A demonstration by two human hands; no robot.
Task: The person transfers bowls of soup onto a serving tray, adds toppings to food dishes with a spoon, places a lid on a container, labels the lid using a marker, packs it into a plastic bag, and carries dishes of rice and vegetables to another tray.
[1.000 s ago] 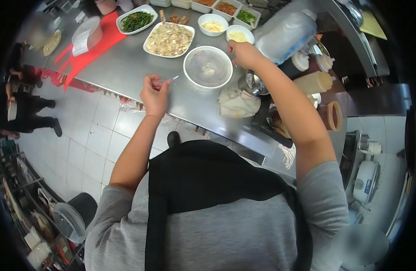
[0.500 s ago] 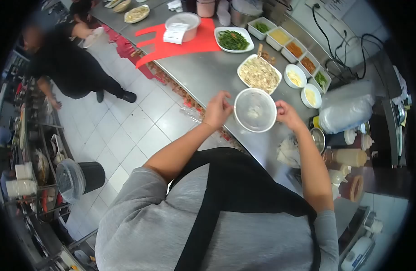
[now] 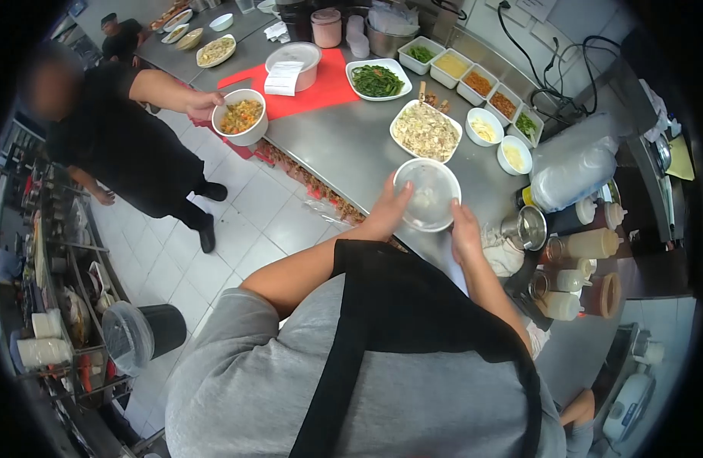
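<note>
A round white takeaway tub (image 3: pixel 430 216) with a translucent lid is between my two hands at the counter's near edge. My left hand (image 3: pixel 387 211) is closed on its left side, the thumb lying over the lid. Against its right rim, my right hand (image 3: pixel 465 232) grips with the fingers partly hidden. Whether the tub rests on the counter or is lifted, I cannot tell. Just beyond it sits a white dish of pale chopped food (image 3: pixel 425 131).
A co-worker (image 3: pixel 107 137) at the left holds out a bowl of mixed food (image 3: pixel 242 117). Behind are a lidded tub with a receipt (image 3: pixel 294 62) on a red bag (image 3: pixel 324 85), a plate of greens (image 3: pixel 378 79), topping trays (image 3: pixel 477 83) and small bowls (image 3: pixel 485 127). Sauce bottles (image 3: pixel 592 244) stand right.
My hands have closed in on the lidded tub from both sides. The co-worker has come nearer, reaching the bowl toward the counter. A metal bowl on the right shows more fully.
</note>
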